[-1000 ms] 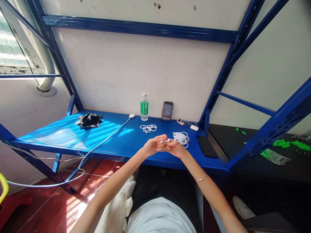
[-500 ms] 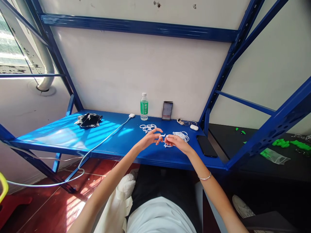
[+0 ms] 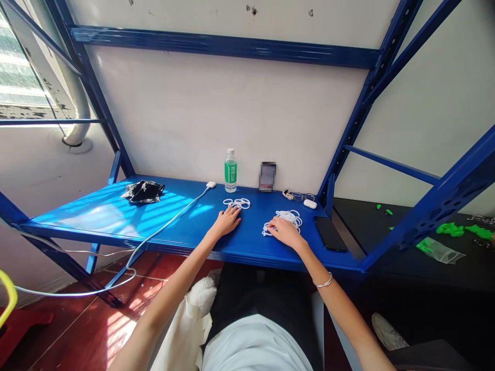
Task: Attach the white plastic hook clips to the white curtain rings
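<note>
the hands, joined over a small white piece a second ago, have parted: the left hand (image 3: 227, 221) is at the near edge of the white rings (image 3: 242, 204), mid-counter (image 3: 185, 226); the right hand (image 3: 285, 230) lies over the white loops (image 3: 294, 218) to the right. two-handed handling seems paused; whether either grip is closed, i cannot tell.

The only writing that shows is on the green label (image 3: 231, 172) of the clear bottle (image 3: 231, 189) at the back of the desk (image 3: 247, 238): white Chinese characters in a column, running top to bottom. They are small and soft; one looks like 山, the others too blurred to read surely. The upright device (image 3: 267, 178) has a pixelated face, its content unreadable.
</note>
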`<action>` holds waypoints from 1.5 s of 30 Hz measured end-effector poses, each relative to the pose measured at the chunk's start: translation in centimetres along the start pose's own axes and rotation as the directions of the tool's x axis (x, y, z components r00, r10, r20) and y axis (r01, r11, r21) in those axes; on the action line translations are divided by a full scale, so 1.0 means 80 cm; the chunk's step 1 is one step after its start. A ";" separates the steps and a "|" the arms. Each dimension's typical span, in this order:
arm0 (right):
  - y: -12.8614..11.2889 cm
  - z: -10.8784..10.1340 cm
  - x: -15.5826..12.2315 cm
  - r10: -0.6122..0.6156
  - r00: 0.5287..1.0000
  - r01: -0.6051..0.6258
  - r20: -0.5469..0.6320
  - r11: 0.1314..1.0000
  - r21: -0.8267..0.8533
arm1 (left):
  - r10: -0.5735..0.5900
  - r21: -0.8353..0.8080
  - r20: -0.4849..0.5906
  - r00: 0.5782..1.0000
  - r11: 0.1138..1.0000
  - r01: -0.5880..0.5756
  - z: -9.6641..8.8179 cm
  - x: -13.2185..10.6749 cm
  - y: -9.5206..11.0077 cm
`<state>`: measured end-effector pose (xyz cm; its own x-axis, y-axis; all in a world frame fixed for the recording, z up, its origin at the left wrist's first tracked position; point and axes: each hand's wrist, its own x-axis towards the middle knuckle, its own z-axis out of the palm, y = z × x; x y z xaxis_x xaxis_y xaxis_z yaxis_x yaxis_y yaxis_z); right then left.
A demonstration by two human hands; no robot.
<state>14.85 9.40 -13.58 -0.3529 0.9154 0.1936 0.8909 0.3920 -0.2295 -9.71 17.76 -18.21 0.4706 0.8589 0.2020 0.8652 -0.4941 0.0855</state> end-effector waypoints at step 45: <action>-0.028 -0.020 -0.003 -0.090 0.987 -0.127 0.133 0.069 0.989 | 0.292 -0.924 0.220 0.931 -0.244 0.295 -0.094 -0.038 0.098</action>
<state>13.43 8.14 -11.57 -0.4662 0.8806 0.0844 -0.1762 0.0010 -0.9843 -5.66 10.23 -10.83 0.7286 0.6850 -0.0017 -0.2324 0.2496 0.9401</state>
